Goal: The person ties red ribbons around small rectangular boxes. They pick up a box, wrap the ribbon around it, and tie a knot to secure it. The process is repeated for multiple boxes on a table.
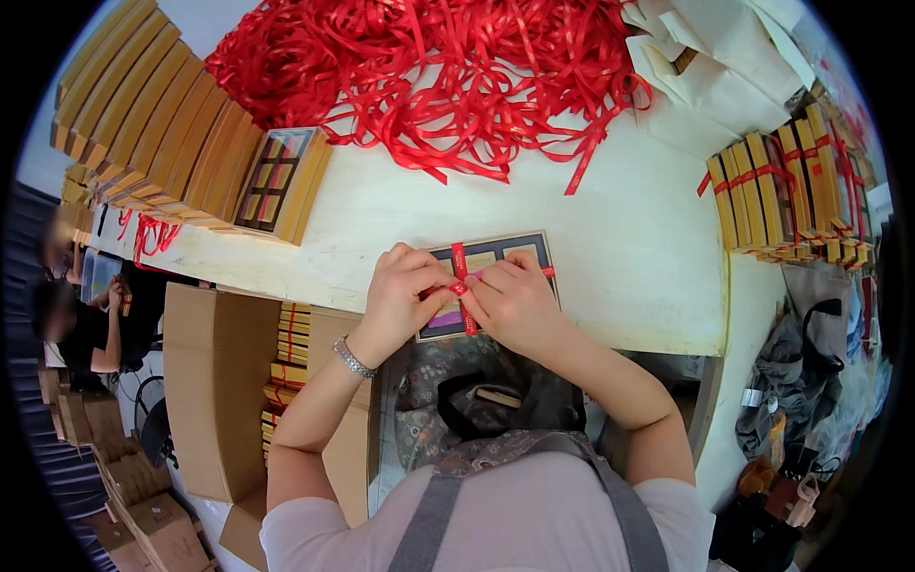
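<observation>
A flat gift box with a gold edge and a dark, sectioned top lies near the table's front edge. Red ribbon runs over it lengthwise and crosswise, meeting near the middle. Both my hands rest over the box at that crossing. The fingers of my left hand are closed in a pinch on the ribbon, a bracelet on the wrist. My right hand also has its fingers pressed together on the ribbon beside the left fingertips. The fingers partly cover the crossing.
A big heap of loose red ribbons spreads across the table's far side. Gold boxes stand in a row at left; ribboned boxes stand at right beside white bags. An open carton holds more boxes. Another person sits far left.
</observation>
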A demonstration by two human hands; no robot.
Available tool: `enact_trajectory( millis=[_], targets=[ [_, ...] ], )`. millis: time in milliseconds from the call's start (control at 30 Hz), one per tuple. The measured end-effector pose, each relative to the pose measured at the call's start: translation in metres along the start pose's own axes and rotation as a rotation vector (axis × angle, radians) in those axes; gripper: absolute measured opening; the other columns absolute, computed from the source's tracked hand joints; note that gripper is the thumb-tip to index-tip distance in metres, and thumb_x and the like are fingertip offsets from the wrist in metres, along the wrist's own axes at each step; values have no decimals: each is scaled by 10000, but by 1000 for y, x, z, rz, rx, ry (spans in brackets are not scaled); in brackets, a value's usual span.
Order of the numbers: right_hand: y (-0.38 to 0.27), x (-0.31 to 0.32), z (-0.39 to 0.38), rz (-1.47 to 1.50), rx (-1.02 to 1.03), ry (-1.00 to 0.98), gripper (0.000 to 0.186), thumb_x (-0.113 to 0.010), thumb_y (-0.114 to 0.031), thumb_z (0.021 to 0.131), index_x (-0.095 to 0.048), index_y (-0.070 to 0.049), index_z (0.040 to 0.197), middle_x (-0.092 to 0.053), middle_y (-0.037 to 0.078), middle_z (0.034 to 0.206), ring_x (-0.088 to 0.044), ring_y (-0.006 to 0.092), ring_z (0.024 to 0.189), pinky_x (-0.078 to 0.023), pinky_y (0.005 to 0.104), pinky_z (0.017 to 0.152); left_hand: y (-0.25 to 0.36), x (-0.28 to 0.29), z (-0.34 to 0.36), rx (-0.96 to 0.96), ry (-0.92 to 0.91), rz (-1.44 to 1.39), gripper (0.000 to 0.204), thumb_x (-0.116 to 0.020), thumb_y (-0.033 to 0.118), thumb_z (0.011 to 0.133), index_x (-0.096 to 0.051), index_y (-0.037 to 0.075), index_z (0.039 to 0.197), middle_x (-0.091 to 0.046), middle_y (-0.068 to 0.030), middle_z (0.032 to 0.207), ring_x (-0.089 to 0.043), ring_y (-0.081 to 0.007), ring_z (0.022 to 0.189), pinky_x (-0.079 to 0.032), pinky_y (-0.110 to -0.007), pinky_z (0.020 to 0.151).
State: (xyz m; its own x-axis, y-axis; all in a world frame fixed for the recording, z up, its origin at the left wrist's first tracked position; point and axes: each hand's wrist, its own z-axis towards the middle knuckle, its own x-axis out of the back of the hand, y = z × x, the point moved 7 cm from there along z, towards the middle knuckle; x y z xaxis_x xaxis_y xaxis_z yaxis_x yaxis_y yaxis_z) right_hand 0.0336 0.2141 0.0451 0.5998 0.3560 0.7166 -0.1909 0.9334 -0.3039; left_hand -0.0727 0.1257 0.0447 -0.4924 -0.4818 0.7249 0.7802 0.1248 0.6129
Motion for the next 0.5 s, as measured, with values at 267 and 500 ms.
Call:
enact_trajectory(
  millis=[267,500],
  targets=[
    [32,13,45,419,-168,-356,187,-555,-103,870,-689,-24,974,-639,114,765,-614,261,728,-467,376,823,17,-3,-5,-173,12,132,145,-740,106,738,-682,128,869,-622,17,944,-542,-211,997,-368,-371,896],
    [72,-34,48,610,-442,-438,297,-477,-116,919,-679,2,1102,-691,211,967,-668,314,824,-519,361,778,17,-4,9,-351,-96,-62,191,-759,104,726,-661,124,889,-654,17,948,-575,-208,972,-382,-367,919]
  ],
)
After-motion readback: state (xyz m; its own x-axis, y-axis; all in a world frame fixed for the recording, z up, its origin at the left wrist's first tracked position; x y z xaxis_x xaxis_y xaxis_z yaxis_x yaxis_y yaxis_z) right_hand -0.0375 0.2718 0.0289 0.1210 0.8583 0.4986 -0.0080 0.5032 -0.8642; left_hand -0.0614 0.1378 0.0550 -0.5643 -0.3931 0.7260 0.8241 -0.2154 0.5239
